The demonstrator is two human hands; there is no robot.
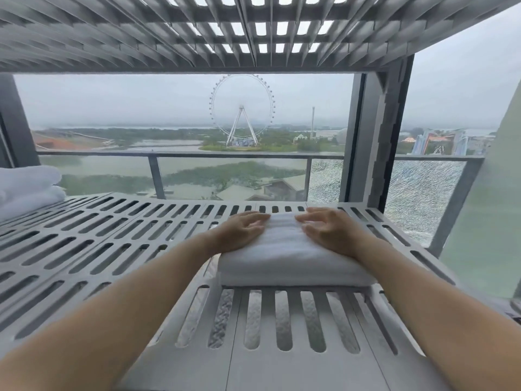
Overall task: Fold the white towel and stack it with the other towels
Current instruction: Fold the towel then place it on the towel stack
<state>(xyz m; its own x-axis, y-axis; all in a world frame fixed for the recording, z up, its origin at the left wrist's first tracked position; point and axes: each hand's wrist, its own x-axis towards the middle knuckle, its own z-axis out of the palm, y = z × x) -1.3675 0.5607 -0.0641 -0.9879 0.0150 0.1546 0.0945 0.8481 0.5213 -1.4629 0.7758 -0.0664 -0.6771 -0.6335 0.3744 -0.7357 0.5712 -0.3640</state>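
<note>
A folded white towel (284, 255) lies as a thick pad on the slotted grey shelf (112, 244), right of centre. My left hand (239, 230) rests flat on its left top edge, fingers spread. My right hand (327, 228) lies on its right top side, fingers apart and slightly curled. Neither hand grips the cloth. A stack of other folded white towels (28, 187) sits at the far left of the same shelf, partly cut off by the frame edge.
Another slotted shelf (197, 32) hangs close overhead. A grey upright post (375, 136) stands behind the towel on the right. Beyond are a window, a balcony railing (169, 156) and a cracked glass panel (417, 198).
</note>
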